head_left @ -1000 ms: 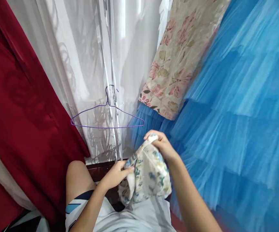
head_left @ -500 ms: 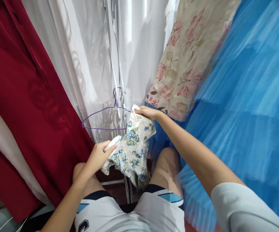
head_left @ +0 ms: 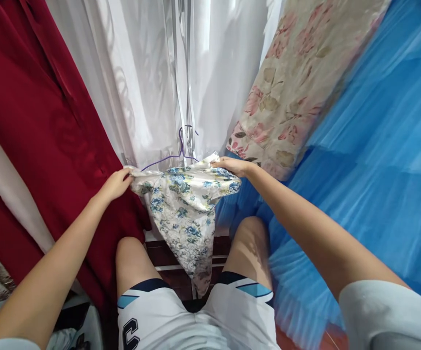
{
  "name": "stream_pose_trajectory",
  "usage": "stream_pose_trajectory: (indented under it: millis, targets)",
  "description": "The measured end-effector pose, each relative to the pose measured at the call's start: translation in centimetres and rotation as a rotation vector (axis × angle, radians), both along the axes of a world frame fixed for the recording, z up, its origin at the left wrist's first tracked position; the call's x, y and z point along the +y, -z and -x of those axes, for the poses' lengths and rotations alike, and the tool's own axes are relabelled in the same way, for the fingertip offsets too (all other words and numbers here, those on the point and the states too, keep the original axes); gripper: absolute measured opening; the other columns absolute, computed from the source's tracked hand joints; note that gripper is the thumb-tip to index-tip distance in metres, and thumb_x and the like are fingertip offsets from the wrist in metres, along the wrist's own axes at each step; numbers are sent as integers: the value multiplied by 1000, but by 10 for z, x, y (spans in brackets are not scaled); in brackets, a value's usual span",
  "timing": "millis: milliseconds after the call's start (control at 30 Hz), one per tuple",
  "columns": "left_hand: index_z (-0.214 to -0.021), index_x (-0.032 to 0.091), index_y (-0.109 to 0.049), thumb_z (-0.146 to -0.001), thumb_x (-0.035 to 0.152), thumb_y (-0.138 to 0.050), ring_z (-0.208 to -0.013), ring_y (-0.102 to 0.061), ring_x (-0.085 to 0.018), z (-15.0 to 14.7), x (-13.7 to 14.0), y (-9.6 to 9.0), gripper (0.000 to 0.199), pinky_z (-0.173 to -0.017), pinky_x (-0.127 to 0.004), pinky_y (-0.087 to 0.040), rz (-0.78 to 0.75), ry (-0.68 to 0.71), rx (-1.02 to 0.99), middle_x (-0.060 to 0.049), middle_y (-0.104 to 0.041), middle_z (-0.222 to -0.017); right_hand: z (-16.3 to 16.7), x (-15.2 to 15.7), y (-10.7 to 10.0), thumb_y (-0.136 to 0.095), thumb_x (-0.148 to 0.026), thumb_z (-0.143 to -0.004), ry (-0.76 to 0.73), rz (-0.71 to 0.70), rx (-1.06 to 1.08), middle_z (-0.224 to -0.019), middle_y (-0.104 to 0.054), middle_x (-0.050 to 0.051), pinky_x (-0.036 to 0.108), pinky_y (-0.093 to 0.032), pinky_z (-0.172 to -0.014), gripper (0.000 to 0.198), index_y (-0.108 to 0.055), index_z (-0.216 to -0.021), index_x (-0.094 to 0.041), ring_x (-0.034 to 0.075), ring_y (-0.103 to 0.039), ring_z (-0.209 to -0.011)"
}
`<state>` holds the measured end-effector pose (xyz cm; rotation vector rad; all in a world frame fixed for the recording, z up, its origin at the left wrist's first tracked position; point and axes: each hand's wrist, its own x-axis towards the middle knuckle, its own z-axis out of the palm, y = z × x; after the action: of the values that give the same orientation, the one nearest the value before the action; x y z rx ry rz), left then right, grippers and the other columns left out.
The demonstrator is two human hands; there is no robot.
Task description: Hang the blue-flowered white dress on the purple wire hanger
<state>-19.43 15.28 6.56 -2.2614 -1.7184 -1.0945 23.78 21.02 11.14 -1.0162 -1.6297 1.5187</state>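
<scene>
A small white garment with blue flowers, perhaps a blouse or child's dress, hangs stretched between my two hands. My left hand pinches its left upper corner. With fingers closed, my right hand grips the upper edge near the right side. Behind the cloth is a purple clothes hanger; its hook and upper arms show, while its lower bar is hidden by the garment. The hanger hangs at a white metal rack.
Red cloth hangs on the left and white fabric at the back. To the right hang a pink-flowered cloth and a layered blue tulle skirt. A grey bin stands at lower left.
My left hand has moved up and left, pulling the garment wide and flat in front of the hanger. The right hand keeps its hold at nearly the same place.
</scene>
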Motion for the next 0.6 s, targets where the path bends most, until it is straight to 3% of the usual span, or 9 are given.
stream_pose_trajectory:
  millis: [67, 200, 300, 433, 500, 600]
  targets:
    - [-95, 18, -62, -84, 25, -48, -88, -58, -24, -16, 3, -17, 19, -83, -32, -41, -59, 7, -55, -8, -66, -96, -1, 0, 0, -79, -19, -70, -21, 60, 12, -70, -74, 15, 31, -51, -50, 15, -70, -76, -8, 21, -66, -54]
    - [-116, 20, -54, -87, 27, -47, -81, -58, -16, -61, -1, -35, 30, -80, -28, -44, -117, 170, -254, -6, -63, -109, -11, -8, 13, -74, -19, -73, -135, 151, 84, -85, -76, 14, 34, -57, -67, 19, -71, -89, -9, 24, -72, -74]
    - [-121, 21, -50, -82, 36, -62, -70, -54, -12, -81, -10, -34, 44, -71, -25, -43, -147, 127, -259, -6, -60, -112, -29, -18, 40, -75, -25, -74, -172, 129, 165, -94, -76, 11, 33, -57, -76, 26, -71, -97, -13, 24, -72, -84]
    - [-103, 18, -59, -81, 47, -63, -71, -53, -13, -83, -25, -26, 36, -68, -24, -40, -164, 12, -222, -4, -63, -93, -56, -31, 72, -76, -37, -76, -2, 27, 265, -85, -76, 9, 30, -57, -70, 28, -72, -93, -15, 21, -72, -72]
    - [-91, 18, -62, -83, 51, -60, -70, -52, -14, -84, -30, -25, 34, -66, -24, -38, -186, 2, -199, -2, -61, -81, -61, -34, 68, -75, -38, -77, 61, -13, 341, -82, -76, 8, 30, -57, -68, 27, -72, -93, -15, 21, -71, -69]
    - [-81, 18, -64, -84, 54, -58, -64, -47, -14, -87, -31, -31, 36, -60, -23, -31, -240, -26, -139, 0, -56, -68, -54, -35, 34, -69, -38, -81, 98, -46, 449, -81, -76, 9, 34, -58, -68, 26, -72, -94, -15, 23, -71, -69]
